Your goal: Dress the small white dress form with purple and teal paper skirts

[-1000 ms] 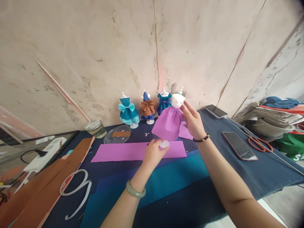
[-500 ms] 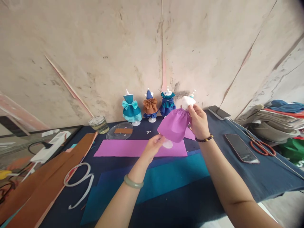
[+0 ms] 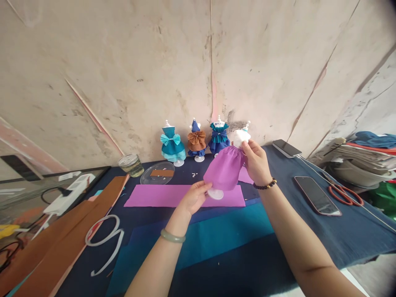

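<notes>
A small white dress form (image 3: 241,137) wearing a gathered purple skirt (image 3: 225,168) is held up, tilted, over the table. My right hand (image 3: 257,162) is closed around its waist, at the top of the skirt. The thumb and fingers of my left hand (image 3: 197,196) pinch the skirt's lower left hem. Below the hem shows the form's round white base (image 3: 215,194). Beneath it lies a flat strip of purple fabric (image 3: 167,195), with teal fabric (image 3: 225,237) nearer to me.
Behind stand dressed mini forms in teal (image 3: 172,144), brown (image 3: 197,141) and blue (image 3: 219,138). At left are a glass (image 3: 131,166), a clear dish (image 3: 145,180), brown fabric (image 3: 66,231) and white tape (image 3: 107,236). Phones (image 3: 318,196) and red-handled scissors (image 3: 345,195) lie at right.
The dress form has tilted slightly further left, and its skirt hem and base sit a little lower. Both hands still hold it; the view has shifted slightly.
</notes>
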A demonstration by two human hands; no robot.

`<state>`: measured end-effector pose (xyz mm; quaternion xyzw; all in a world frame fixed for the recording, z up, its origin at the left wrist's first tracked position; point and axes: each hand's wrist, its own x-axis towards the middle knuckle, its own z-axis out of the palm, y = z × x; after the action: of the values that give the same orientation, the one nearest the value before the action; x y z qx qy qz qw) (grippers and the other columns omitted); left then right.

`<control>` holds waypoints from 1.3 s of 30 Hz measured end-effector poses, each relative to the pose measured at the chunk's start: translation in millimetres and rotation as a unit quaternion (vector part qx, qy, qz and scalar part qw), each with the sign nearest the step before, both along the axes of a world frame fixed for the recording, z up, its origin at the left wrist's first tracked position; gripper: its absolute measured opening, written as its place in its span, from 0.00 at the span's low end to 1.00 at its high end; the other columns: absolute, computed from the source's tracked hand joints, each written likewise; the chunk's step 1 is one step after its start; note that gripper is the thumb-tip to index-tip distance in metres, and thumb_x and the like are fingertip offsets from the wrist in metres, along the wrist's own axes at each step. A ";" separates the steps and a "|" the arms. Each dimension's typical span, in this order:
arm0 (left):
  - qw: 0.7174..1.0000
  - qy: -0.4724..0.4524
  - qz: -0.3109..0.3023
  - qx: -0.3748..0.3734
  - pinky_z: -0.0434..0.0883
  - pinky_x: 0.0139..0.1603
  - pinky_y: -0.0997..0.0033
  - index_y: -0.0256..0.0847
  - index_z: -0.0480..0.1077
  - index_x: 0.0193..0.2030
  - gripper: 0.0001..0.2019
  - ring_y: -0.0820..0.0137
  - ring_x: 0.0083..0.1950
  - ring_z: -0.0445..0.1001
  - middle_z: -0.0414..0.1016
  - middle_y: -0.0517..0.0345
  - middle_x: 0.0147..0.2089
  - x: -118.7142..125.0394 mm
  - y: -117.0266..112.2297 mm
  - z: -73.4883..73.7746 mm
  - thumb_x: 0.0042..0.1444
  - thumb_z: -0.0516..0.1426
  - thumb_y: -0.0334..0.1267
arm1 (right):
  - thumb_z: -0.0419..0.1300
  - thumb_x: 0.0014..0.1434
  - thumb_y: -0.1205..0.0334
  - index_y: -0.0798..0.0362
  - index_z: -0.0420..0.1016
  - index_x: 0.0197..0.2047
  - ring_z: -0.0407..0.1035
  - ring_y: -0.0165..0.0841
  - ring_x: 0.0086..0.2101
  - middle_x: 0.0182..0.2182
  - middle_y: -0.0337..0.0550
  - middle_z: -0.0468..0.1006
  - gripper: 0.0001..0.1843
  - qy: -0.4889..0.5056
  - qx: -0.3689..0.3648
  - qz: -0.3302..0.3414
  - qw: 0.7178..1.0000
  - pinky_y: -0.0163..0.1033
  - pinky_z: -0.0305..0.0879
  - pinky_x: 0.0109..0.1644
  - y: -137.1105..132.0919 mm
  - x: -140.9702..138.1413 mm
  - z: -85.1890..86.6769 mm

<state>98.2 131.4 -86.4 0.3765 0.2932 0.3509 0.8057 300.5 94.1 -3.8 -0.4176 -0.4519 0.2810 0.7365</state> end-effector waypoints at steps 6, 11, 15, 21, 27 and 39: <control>0.993 0.037 0.112 0.018 0.72 0.45 0.64 0.42 0.73 0.42 0.13 0.65 0.44 0.78 0.79 0.53 0.42 -10.8 13.4 6.1 0.47 0.61 0.34 | 0.67 0.53 0.42 0.49 0.77 0.46 0.76 0.38 0.45 0.43 0.43 0.82 0.23 0.010 -0.003 -0.004 1.000 0.43 0.71 0.52 -3.7 -7.5 2.5; 0.946 0.089 0.227 0.213 0.66 0.60 0.63 0.45 0.75 0.47 0.14 0.63 0.62 0.71 0.76 0.53 0.56 -16.6 3.8 28.4 0.54 0.60 0.42 | 0.66 0.56 0.46 0.50 0.80 0.45 0.75 0.39 0.46 0.42 0.41 0.82 0.20 -0.019 -0.015 0.053 0.998 0.42 0.70 0.53 -11.4 -28.6 4.1; 0.882 0.140 0.220 0.394 0.66 0.63 0.57 0.43 0.78 0.46 0.16 0.58 0.62 0.71 0.78 0.49 0.55 -20.3 -16.5 50.6 0.57 0.60 0.49 | 0.65 0.56 0.43 0.49 0.78 0.53 0.75 0.41 0.47 0.46 0.42 0.82 0.26 -0.053 -0.029 0.107 0.992 0.44 0.70 0.54 -16.9 -48.3 1.6; 0.792 0.217 0.251 0.513 0.67 0.63 0.54 0.45 0.80 0.43 0.11 0.59 0.59 0.73 0.80 0.52 0.50 -22.9 -32.1 64.1 0.55 0.63 0.44 | 0.66 0.54 0.42 0.48 0.62 0.68 0.74 0.43 0.51 0.48 0.44 0.82 0.42 -0.050 -0.067 0.132 0.988 0.50 0.68 0.59 -25.3 -66.5 -1.5; 0.784 0.230 0.264 0.513 0.68 0.61 0.55 0.46 0.80 0.41 0.09 0.58 0.56 0.74 0.80 0.53 0.49 -21.0 -36.8 69.7 0.53 0.64 0.40 | 0.67 0.54 0.44 0.51 0.54 0.72 0.73 0.44 0.53 0.49 0.47 0.81 0.49 -0.051 -0.087 0.160 0.982 0.51 0.68 0.60 -30.1 -73.3 -2.5; 0.838 0.256 0.224 0.426 0.68 0.50 0.63 0.43 0.78 0.37 0.08 0.60 0.46 0.75 0.80 0.54 0.40 -23.7 -15.9 60.6 0.49 0.65 0.39 | 0.66 0.55 0.54 0.49 0.80 0.51 0.72 0.45 0.55 0.53 0.47 0.79 0.20 -0.190 -0.120 0.173 0.959 0.53 0.66 0.61 -18.3 -46.1 -1.0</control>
<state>74.4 115.5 -25.8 0.6832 0.3871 0.5033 0.3606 254.4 75.8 -4.9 -0.4644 -0.6119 0.3717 0.5214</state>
